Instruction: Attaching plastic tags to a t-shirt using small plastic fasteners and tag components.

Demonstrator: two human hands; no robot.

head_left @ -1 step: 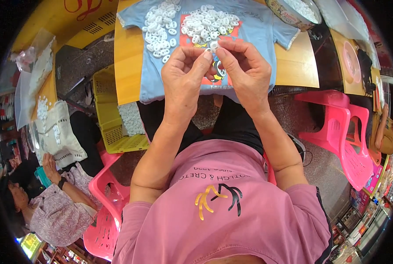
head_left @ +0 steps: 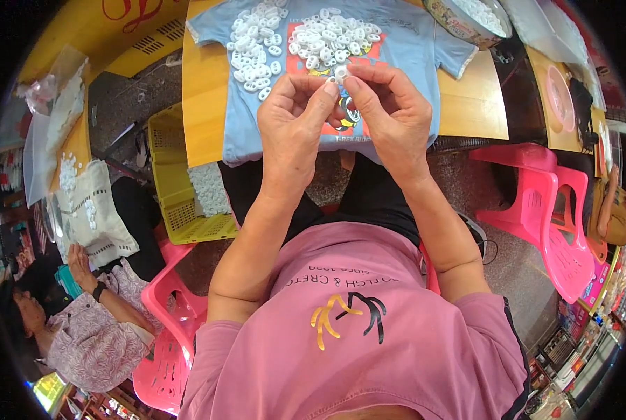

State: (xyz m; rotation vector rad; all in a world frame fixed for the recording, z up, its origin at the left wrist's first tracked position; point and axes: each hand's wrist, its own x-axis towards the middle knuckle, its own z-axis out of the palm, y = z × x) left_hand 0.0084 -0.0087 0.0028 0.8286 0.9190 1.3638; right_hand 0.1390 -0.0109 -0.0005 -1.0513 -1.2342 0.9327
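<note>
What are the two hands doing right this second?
Left hand: closed, fingertips pinching a small white ring.
Right hand: closed, fingertips pinching the same small white ring.

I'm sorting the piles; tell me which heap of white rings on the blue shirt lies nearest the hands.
The right-hand heap of white rings, just above the fingertips; the left-hand heap lies farther off toward the sleeve.

Pink printed T-shirt, black trousers
</note>
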